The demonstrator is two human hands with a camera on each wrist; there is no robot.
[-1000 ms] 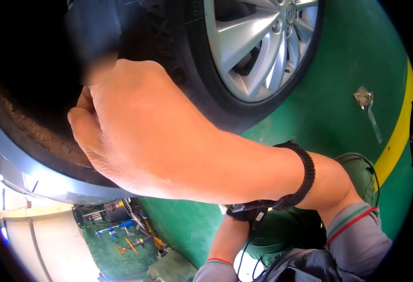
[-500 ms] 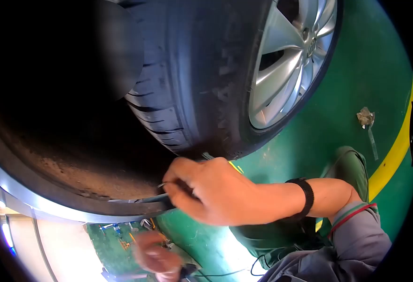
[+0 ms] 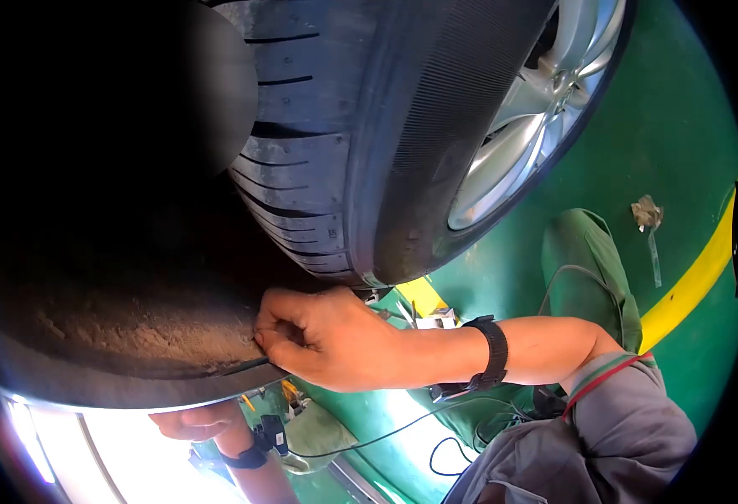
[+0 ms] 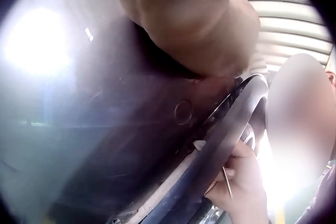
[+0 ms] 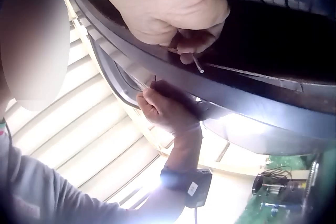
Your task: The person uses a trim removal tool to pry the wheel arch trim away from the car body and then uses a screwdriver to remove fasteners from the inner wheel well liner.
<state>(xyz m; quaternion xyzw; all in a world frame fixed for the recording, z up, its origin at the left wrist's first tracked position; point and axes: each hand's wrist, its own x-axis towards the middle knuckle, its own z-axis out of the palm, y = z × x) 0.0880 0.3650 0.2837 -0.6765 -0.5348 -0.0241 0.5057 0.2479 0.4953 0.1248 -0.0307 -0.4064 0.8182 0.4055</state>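
Note:
My right hand is at the inner edge of the wheel arch, below the tyre. Its curled fingers pinch a thin metal rod, whose end sticks out in the right wrist view. On the outer side of the arch panel is my left hand, its fingertips together around a thin dark piece; what that is, I cannot tell. In the left wrist view my left hand fills the top, fingers hidden, and my right hand shows beyond the arch lip.
A silver alloy wheel stands right of the arch. On the green floor lie a crumpled wrapper, a yellow line and a black cable. Tools lie beyond the car body, and a yellow item sits under the tyre.
My right hand has drawn back from deep beside the tyre to the arch edge. My left hand has come up from below to the outer side of the panel. The view has shifted toward the tread.

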